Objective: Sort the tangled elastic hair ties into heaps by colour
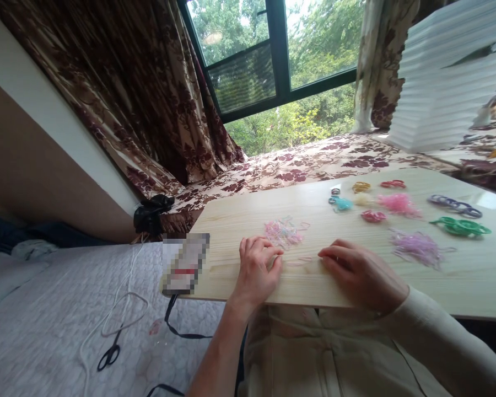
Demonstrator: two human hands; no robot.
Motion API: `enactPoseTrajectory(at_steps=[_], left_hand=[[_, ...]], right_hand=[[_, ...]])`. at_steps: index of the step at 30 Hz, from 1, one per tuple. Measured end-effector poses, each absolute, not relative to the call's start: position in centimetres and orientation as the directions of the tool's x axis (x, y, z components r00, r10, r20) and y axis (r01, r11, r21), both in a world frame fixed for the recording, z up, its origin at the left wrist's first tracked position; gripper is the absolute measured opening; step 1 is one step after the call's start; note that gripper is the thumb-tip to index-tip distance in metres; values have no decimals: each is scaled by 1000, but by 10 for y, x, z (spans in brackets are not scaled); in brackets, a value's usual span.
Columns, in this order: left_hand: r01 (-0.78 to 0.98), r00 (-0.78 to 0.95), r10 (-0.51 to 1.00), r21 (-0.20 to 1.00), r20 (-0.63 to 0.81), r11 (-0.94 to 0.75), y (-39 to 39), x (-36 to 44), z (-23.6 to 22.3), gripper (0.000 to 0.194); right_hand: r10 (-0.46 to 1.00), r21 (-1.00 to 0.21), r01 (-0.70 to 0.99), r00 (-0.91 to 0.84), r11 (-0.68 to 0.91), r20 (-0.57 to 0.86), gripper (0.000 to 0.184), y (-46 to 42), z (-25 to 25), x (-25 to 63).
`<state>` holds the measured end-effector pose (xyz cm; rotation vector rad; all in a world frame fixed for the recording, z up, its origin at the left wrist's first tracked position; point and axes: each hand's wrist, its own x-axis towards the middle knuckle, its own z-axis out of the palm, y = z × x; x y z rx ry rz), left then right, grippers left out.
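My left hand (pixel 258 267) rests on the board at the near edge of a loose pile of pastel rubber bands (pixel 285 231). Its thumb and index fingertip come together in a pinch, and whatever is between them is too small to make out. Across a short gap, my right hand (pixel 364 273) has its fingers drawn together with the tips pointing left; what they hold, if anything, is hidden. A few pale pink rubber bands (pixel 301 259) lie between the two hands.
On the board's (pixel 231 220) right are piles of lilac bands (pixel 417 248), pink bands (pixel 399 205) and blue bands (pixel 341 204). Green loops (pixel 461 225) and purple rings (pixel 454 205) lie farther right. A blurred phone-like object (pixel 186 264) sits at the left edge. Scissors (pixel 108 357) lie on the bed.
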<state>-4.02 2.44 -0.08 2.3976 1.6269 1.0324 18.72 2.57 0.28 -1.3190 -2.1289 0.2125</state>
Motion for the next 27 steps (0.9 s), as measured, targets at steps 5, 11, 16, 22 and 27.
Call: enactPoseTrajectory(at_steps=[5, 11, 16, 22, 27], left_hand=[[868, 231, 859, 302, 458, -394, 29, -34, 8, 25], [887, 334, 867, 187, 370, -422, 45, -18, 22, 37], [876, 399, 865, 151, 305, -457, 43, -17, 20, 36], [878, 345, 867, 201, 360, -434, 30, -35, 21, 33], [878, 370, 863, 174, 343, -446, 39, -26, 25, 38]], right_hand=[[853, -421, 763, -321, 491, 413, 29, 27, 2, 187], [841, -419, 754, -323, 505, 433, 29, 27, 1, 187], [845, -424, 755, -320, 500, 428, 30, 27, 1, 187], [838, -419, 753, -317, 507, 443, 29, 27, 1, 187], [845, -410, 764, -321, 498, 428, 31, 27, 1, 186]])
